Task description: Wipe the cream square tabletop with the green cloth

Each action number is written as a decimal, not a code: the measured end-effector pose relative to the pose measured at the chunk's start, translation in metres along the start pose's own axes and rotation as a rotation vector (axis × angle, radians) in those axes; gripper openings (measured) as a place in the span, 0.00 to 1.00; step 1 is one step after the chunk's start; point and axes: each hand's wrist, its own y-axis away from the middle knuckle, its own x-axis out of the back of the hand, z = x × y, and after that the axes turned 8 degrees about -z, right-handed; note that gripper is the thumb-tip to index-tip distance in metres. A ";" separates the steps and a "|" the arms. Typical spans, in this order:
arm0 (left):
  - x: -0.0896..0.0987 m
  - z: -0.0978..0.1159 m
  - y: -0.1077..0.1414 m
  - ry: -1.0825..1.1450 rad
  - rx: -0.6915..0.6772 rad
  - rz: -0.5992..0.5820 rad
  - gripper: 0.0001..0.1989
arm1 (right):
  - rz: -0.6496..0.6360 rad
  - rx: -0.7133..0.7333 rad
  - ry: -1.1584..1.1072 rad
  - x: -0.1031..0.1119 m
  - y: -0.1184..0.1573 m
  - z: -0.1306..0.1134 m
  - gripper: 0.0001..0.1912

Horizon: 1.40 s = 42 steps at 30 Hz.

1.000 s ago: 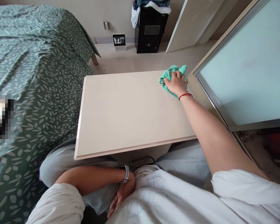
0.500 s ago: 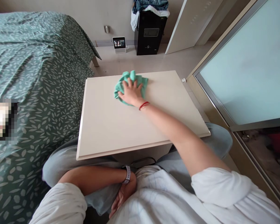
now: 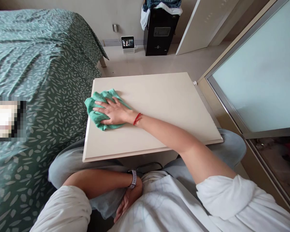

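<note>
My right hand [image 3: 113, 112] lies flat with fingers spread on a green cloth [image 3: 96, 100], pressing it against the cream tabletop [image 3: 154, 100] near its left edge. Part of the cloth hangs past that edge. A red string bracelet circles the right wrist. My left hand [image 3: 128, 201] rests in my lap below the table's near edge, palm partly turned up, nothing visible in it. Its fingers are loosely bent and partly in shadow. A pale watch band [image 3: 133, 179] is on the left wrist.
A bed with a green leaf-patterned cover [image 3: 60, 77] stands at the left, with a blurred-out item on it. Behind the table are a small screen [image 3: 128, 43] and a black cabinet [image 3: 159, 35]. A frosted sliding panel [image 3: 261, 71] is at the right.
My right hand and the green cloth have moved left and toward me, from the table's far middle to its left edge. My left hand stays in my lap.
</note>
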 end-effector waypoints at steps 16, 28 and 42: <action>0.003 0.021 -0.002 0.129 0.196 -0.022 0.35 | 0.168 -0.955 -0.010 0.032 0.236 0.152 0.44; 0.010 0.024 -0.001 -0.080 0.096 -0.159 0.39 | 0.282 -1.068 0.029 0.001 0.203 0.104 0.41; 0.010 0.014 -0.007 -0.119 0.062 -0.122 0.34 | 0.060 -0.138 0.004 -0.019 0.014 -0.068 0.41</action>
